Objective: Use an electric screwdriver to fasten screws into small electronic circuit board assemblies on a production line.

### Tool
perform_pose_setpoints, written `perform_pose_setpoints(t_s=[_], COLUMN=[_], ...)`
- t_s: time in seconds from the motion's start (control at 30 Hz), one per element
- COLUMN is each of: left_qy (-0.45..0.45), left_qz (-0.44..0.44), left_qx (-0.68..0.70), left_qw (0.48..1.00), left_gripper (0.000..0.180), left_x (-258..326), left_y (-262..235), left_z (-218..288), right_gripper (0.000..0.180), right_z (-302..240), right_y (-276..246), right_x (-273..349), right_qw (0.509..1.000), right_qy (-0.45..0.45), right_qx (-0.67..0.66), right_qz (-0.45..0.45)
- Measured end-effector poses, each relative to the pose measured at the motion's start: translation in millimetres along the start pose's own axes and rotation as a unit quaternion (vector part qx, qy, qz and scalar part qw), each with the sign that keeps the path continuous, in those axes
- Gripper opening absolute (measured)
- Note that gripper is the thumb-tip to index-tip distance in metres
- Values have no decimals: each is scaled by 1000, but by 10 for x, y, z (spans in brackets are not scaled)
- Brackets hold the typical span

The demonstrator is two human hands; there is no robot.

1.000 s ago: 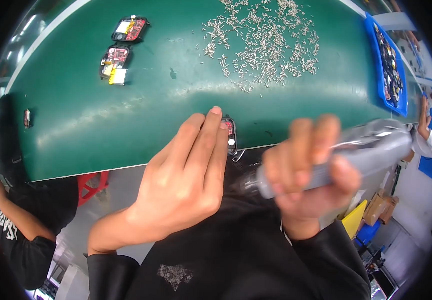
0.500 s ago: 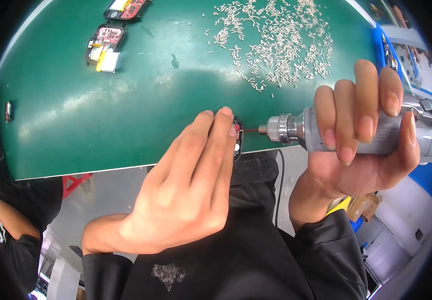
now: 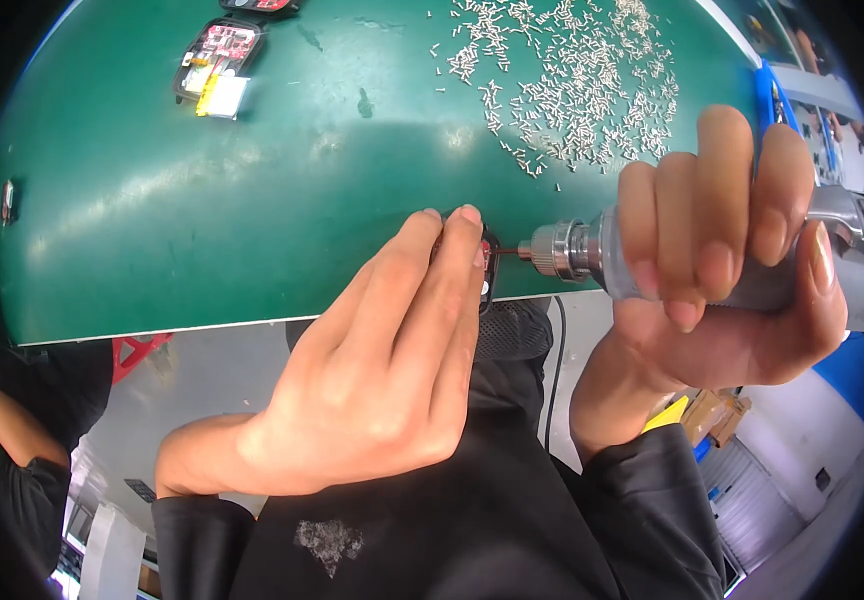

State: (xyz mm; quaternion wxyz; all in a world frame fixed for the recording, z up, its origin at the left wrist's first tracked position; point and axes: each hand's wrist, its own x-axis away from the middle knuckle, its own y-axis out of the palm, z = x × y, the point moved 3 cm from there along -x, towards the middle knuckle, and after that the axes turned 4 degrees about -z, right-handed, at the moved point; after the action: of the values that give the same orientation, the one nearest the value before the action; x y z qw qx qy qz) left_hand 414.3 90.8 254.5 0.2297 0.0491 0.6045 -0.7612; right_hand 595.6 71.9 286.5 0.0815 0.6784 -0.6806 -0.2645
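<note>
My left hand (image 3: 377, 375) lies over a small black housing with a red circuit board (image 3: 489, 262) at the table's near edge. Its fingers are pressed together on the housing and cover most of it. My right hand (image 3: 722, 245) is wrapped round a grey electric screwdriver (image 3: 564, 250), held almost level and pointing left. The thin bit reaches the right side of the housing beside my left fingertips. Whether a screw sits under the bit is too small to tell.
Many loose silver screws (image 3: 592, 95) lie spread on the green table (image 3: 282, 215). An open black housing with a board and battery (image 3: 222, 50) is at the far left, another beyond it. A blue bin (image 3: 774, 105) stands at the right. Another person's arm (image 3: 17, 425) shows at left.
The view has shifted slightly. Less of the bit shows between the screwdriver's nose and the housing, so the two are a little closer. Both hands keep their holds.
</note>
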Motion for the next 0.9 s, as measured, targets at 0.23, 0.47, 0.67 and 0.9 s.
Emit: perform_pose_setpoints(t_s=[0.23,0.47,0.67,0.9], left_qy=[-22,8,16,-302], left_qz=[-7,-9,-31,37], left_qx=[23,-62,-12,-226], left_qw=[999,998,999,926], left_gripper=[40,34,39,47], left_x=[5,-6,56,574], left_y=[-7,-49,-189,-713], left_z=[26,38,-112,-858], right_gripper=[16,20,26,16], right_z=[38,40,-66,-248], right_y=[142,273,97,-517], right_x=[-96,-155,-115,513], right_qw=[996,990,984,962], right_qy=[21,42,-98,-176], right_qx=[29,104,21,-153], right_qz=[-87,-83,-151,139])
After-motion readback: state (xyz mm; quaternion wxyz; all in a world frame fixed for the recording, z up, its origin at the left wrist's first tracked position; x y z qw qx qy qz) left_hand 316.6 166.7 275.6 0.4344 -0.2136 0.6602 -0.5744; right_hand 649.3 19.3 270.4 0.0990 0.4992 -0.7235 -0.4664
